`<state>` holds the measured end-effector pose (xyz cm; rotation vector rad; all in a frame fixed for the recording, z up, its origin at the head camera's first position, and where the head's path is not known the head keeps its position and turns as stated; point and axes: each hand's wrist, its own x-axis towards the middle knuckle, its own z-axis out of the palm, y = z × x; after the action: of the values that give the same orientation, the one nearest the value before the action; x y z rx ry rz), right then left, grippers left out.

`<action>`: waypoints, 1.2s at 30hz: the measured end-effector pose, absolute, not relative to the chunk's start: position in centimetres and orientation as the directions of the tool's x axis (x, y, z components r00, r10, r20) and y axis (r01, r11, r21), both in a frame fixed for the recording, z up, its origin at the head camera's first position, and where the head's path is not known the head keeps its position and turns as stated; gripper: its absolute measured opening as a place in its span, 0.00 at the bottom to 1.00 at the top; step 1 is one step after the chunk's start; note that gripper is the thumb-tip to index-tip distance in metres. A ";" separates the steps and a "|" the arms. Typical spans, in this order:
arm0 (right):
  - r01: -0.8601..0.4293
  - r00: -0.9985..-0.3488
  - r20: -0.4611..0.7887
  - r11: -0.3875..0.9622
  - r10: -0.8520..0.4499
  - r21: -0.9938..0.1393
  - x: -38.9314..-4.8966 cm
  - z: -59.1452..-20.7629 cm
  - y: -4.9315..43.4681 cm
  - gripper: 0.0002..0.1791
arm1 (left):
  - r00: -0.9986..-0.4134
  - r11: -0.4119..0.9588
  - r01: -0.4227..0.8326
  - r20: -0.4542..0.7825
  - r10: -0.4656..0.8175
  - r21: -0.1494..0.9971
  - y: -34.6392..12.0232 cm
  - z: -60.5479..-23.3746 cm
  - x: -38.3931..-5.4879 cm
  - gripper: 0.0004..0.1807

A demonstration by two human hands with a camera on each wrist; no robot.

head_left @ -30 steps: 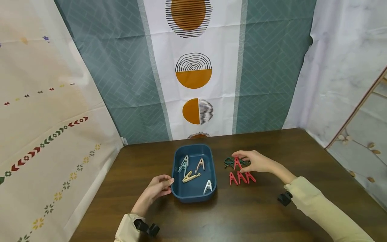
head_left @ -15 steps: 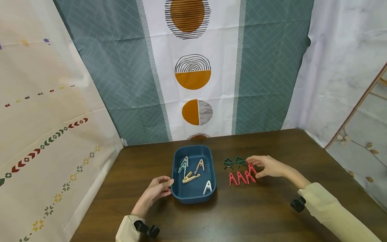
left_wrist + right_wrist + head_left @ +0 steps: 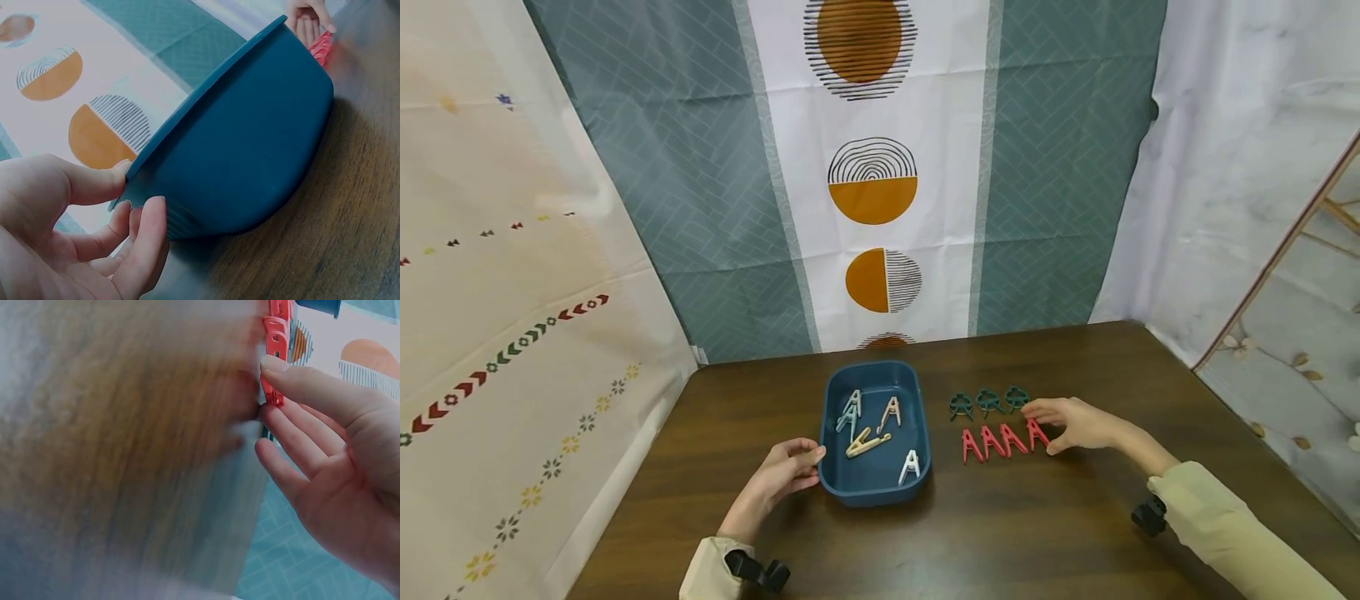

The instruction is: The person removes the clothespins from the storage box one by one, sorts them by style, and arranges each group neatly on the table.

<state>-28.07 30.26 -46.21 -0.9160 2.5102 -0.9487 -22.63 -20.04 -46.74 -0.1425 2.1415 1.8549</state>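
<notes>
At the left, the left hand (image 3: 782, 475) steadies the dark blue rectangular plastic tub (image 3: 874, 492): in the left wrist view the thumb lies on the rim and the curled fingers (image 3: 142, 234) wrap under the lip, so it is clamped on the near-left corner. Inside the tub lie about 5 pale plastic clothes pegs (image 3: 868, 440), cream, pink and light blue, loose and pointing every way.

Just right of the tub, on the dark brown wooden table (image 3: 1000, 533), stand 2 short rows. The far row is 3 dark green round-handled plastic clips (image 3: 988, 402), side by side. The near row is 4 red plastic clothes pegs (image 3: 1002, 440), each splayed like a letter A, close together.

At the right end of that row the right hand (image 3: 1078, 423) lies with fingers nearly straight and relaxed, fingertips (image 3: 281, 367) touching the last red peg (image 3: 1038, 433); it grips nothing.

To finish this placing well, I judge the fingertips should nudge the last peg lightly from its outer side so it stands parallel with its neighbours, without knocking them or the green clips behind. The other hand does well to hold the tub steady.
</notes>
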 end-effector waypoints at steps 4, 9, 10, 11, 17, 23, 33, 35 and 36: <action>-0.462 -0.757 -0.055 0.593 -0.651 -0.659 -28.0 -46.4 30.0 0.38 | -0.945 0.155 -0.273 -0.295 0.143 0.949 -20.2 -46.8 -22.6 0.19; -0.468 -0.761 -0.054 0.605 -0.646 -0.644 -27.8 -46.6 29.8 0.38 | -0.942 0.155 -0.277 -0.300 0.150 0.948 -20.4 -46.9 -22.5 0.17; -0.473 -0.763 -0.050 0.609 -0.645 -0.637 -27.8 -46.6 29.7 0.38 | -0.941 0.156 -0.279 -0.302 0.152 0.948 -20.4 -46.9 -22.5 0.17; -0.478 -0.767 -0.044 0.617 -0.640 -0.625 -27.7 -46.5 29.6 0.37 | -0.941 0.157 -0.280 -0.303 0.150 0.947 -20.4 -46.9 -22.5 0.17; -0.530 -0.790 0.058 0.633 -0.610 -0.565 -27.9 -45.0 28.2 0.30 | -0.944 0.166 -0.273 -0.297 0.145 0.948 -20.2 -46.7 -22.6 0.19; -0.590 -0.759 0.122 0.595 -0.640 -0.546 -27.9 -43.6 25.5 0.25 | -0.945 0.162 -0.268 -0.292 0.145 0.950 -20.2 -46.7 -22.6 0.20; -0.641 -0.707 0.159 0.529 -0.689 -0.556 -28.1 -42.3 21.0 0.22 | -0.947 0.147 -0.267 -0.288 0.144 0.952 -20.3 -47.0 -22.7 0.18; -0.643 -0.700 0.156 0.520 -0.697 -0.562 -28.2 -42.1 20.0 0.23 | -0.947 0.147 -0.266 -0.287 0.144 0.953 -20.3 -46.9 -22.7 0.18; -0.647 -0.694 0.158 0.513 -0.702 -0.563 -28.3 -42.0 19.5 0.23 | -0.947 0.147 -0.267 -0.288 0.145 0.952 -20.3 -46.9 -22.7 0.18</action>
<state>-28.30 19.49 -41.98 -1.1860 2.6532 -0.9287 -22.67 -20.26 -46.86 -0.1172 2.1185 1.8638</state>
